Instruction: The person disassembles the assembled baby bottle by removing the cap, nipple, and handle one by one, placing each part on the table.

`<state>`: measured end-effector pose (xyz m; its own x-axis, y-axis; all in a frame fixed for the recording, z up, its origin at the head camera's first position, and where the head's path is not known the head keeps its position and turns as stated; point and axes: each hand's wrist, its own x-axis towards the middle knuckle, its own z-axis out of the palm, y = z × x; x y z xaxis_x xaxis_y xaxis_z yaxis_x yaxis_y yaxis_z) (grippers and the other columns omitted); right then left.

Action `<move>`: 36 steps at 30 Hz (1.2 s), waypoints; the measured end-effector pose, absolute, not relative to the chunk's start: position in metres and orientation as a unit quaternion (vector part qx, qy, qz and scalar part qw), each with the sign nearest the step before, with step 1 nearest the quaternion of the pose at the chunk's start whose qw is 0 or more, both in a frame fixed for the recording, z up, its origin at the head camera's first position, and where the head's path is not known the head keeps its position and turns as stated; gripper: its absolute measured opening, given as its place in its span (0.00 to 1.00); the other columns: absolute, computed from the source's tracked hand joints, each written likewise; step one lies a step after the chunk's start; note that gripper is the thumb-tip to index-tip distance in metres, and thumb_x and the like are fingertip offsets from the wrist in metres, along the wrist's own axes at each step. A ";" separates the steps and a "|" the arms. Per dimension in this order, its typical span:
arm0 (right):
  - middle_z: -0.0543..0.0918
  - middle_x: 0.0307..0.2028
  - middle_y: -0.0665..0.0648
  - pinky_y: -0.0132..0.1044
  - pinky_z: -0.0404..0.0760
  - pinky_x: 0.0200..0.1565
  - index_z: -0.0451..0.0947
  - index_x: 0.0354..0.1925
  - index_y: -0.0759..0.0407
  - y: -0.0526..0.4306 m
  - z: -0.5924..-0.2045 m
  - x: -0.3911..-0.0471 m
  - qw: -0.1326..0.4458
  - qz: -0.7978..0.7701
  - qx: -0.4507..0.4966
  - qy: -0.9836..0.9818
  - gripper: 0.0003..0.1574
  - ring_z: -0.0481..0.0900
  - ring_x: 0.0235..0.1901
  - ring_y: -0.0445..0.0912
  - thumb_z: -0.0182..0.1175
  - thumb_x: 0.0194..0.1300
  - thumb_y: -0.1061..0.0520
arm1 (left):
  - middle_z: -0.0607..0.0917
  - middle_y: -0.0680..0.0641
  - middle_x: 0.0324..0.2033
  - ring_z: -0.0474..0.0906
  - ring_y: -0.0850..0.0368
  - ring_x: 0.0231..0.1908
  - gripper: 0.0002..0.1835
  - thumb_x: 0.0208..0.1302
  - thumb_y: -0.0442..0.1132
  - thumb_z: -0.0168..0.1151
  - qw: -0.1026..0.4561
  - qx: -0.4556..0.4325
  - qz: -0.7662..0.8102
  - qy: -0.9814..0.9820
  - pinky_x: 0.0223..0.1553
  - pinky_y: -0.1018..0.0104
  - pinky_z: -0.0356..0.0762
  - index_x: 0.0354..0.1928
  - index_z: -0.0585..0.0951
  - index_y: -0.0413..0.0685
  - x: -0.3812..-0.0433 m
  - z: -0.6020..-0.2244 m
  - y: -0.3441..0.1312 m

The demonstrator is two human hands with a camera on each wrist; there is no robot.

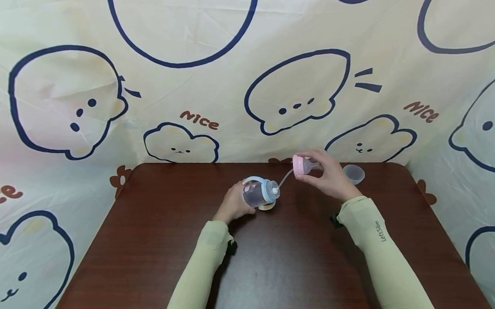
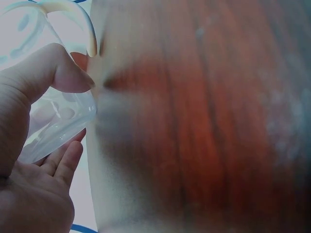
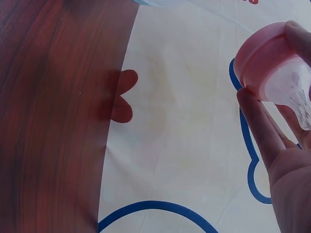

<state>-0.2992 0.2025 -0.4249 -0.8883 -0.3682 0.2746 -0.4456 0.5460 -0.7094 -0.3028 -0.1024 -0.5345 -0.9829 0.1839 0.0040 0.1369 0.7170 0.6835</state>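
Note:
My left hand grips a clear baby bottle tilted with its mouth to the right. The bottle has a light blue collar and curved handles; in the left wrist view my thumb lies across the bottle's clear body. Between the thumb and fingers of my right hand is a pink bottle cap ring with a clear nipple, which points away from the bottle. A thin straw runs from the ring down to the bottle's open mouth. The right wrist view shows the pink ring pinched at its edge.
A clear domed cover sits near the back right of the brown table. Behind the table's back edge hangs a cream cloth with cartoon outlines, which also covers both sides.

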 end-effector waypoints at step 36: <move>0.71 0.70 0.63 0.63 0.73 0.66 0.67 0.73 0.55 0.226 -0.436 -0.338 0.075 0.431 0.102 -0.893 0.41 0.70 0.66 0.61 0.70 0.68 0.52 | 0.82 0.41 0.55 0.77 0.44 0.53 0.46 0.36 0.34 0.86 0.028 0.092 0.366 0.926 0.59 0.46 0.77 0.64 0.76 0.40 -0.303 -0.540 -0.104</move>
<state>-0.3382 0.2258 -0.4358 -0.9677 -0.1181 0.2226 -0.2478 0.6069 -0.7552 -0.3033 -0.1038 -0.5400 -0.9814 0.1916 0.0152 0.1503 0.7157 0.6821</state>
